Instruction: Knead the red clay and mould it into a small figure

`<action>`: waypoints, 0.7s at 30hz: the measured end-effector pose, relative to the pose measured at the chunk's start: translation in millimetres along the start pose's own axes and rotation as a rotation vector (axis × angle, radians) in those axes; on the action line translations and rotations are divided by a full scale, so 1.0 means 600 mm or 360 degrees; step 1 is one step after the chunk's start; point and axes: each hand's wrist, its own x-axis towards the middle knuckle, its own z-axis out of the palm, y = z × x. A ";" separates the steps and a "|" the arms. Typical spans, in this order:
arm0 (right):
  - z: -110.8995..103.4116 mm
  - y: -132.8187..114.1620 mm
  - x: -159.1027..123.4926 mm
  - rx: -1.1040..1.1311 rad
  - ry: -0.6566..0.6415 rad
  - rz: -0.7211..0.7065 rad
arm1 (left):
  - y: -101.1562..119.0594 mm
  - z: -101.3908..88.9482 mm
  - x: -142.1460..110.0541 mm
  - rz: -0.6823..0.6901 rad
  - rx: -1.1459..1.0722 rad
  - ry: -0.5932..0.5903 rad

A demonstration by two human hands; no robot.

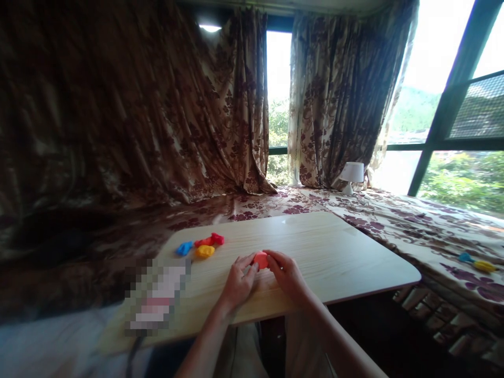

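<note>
Forearms (208,336) of the person reach in from the bottom edge, above the person's legs (244,352), which show below the near edge of a pale wood-patterned table (334,257). Over the table's near half, the left hand (239,281) and the right hand (286,269) face each other with a coral-pink lump (261,260) between them. The fingers of both hands grasp it from opposite sides; whether its underside touches the table cannot be told. To the left, a pixelated object (157,296) lies near the table's side, too obscured to identify. Beyond it sit a yellow lump (205,251), a blue lump (184,248), an orange-red lump (202,242) and a red lump (218,239), grouped close together. Off to the right, a second blue piece (466,257) and a second yellow piece (484,266) lie on a floral cloth (433,231). Farther back, a white lamp (354,172) stands on the cloth before patterned curtains (331,94), and greenery (464,176) shows outside the windows (429,157).
</note>
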 end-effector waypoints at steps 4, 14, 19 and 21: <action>0.000 0.000 -0.001 -0.0006 -0.0017 0.0016 | -0.001 0.000 0.000 -0.0026 -0.0087 -0.0019; 0.001 0.002 0.000 -0.0015 -0.0015 0.0023 | 0.003 -0.002 0.000 -0.0032 -0.0098 -0.0034; 0.000 -0.001 -0.001 -0.0014 -0.0039 0.0000 | 0.004 -0.001 0.001 -0.0061 -0.0045 0.0032; -0.001 -0.004 -0.001 -0.0012 -0.0042 -0.0016 | 0.003 0.000 0.001 -0.0052 -0.0048 0.0033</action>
